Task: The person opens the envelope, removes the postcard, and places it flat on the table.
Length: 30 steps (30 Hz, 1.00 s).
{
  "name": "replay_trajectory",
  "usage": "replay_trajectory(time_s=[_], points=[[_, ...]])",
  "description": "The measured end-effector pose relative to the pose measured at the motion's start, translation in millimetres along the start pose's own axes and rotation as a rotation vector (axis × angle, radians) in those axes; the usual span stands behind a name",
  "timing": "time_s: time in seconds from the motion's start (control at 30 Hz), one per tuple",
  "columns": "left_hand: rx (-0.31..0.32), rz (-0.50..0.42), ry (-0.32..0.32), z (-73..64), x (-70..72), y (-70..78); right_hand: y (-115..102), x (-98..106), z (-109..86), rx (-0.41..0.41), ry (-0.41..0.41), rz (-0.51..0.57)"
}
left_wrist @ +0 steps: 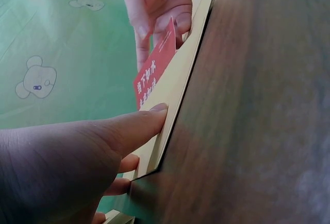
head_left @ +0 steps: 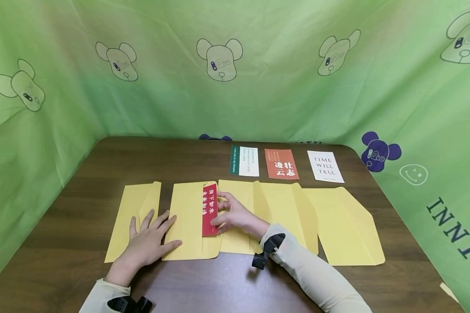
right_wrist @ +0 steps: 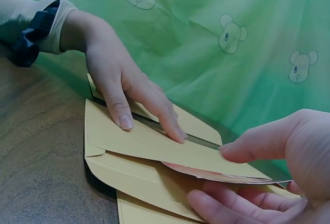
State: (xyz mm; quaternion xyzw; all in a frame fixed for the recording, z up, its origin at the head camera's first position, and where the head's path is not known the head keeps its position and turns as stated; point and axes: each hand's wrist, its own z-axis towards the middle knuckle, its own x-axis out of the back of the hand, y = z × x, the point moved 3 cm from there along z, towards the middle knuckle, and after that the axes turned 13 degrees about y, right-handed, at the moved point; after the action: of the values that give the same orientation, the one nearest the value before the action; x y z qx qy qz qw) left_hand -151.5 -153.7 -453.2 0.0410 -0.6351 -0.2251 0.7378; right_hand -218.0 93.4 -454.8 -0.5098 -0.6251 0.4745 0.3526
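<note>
A red card [head_left: 209, 213] with white writing sits partly inside a yellow envelope [head_left: 185, 226], its right part sticking out of the open side. My right hand [head_left: 238, 214] pinches the card's exposed edge; the right wrist view has the thumb [right_wrist: 258, 144] above and the other fingers below it. On the envelope's left edge rests my left hand [head_left: 146, 244], fingers spread and thumb on the paper. Some of its fingertips lie near another yellow envelope [head_left: 131, 204] at the far left. The card's inner part is hidden by the envelope.
More yellow envelopes [head_left: 283, 208] lie overlapping to the right, the last one [head_left: 348, 230] with its flap spread rightward. Along the back lie a green-and-white card [head_left: 247, 161], an orange-red card [head_left: 282, 164] and a white card [head_left: 325, 166]. Green cloth [head_left: 160, 104] hangs behind the table.
</note>
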Motion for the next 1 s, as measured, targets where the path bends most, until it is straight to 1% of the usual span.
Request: replay_trajectory(time_s=[0.17, 0.53, 0.7, 0.87, 1.0], points=[[0.0, 0.0, -0.002, -0.1, -0.4, -0.2, 2, -1, -3.0, -0.003, -0.049, -0.025], [-0.003, 0.002, 0.004, 0.3, 1.4, -0.2, 4, 0, -7.9, 0.003, -0.125, -0.066], [-0.002, 0.001, -0.002, 0.9, 1.7, -0.1, 5, 1, -9.9, 0.031, -0.094, -0.079], [-0.002, 0.003, -0.007, 0.6, 1.5, 0.6, 8, 2, -12.1, 0.07, -0.019, -0.086], [-0.003, 0.001, -0.003, 0.2, 1.5, 0.9, 8, 4, -15.4, 0.088, 0.032, -0.072]])
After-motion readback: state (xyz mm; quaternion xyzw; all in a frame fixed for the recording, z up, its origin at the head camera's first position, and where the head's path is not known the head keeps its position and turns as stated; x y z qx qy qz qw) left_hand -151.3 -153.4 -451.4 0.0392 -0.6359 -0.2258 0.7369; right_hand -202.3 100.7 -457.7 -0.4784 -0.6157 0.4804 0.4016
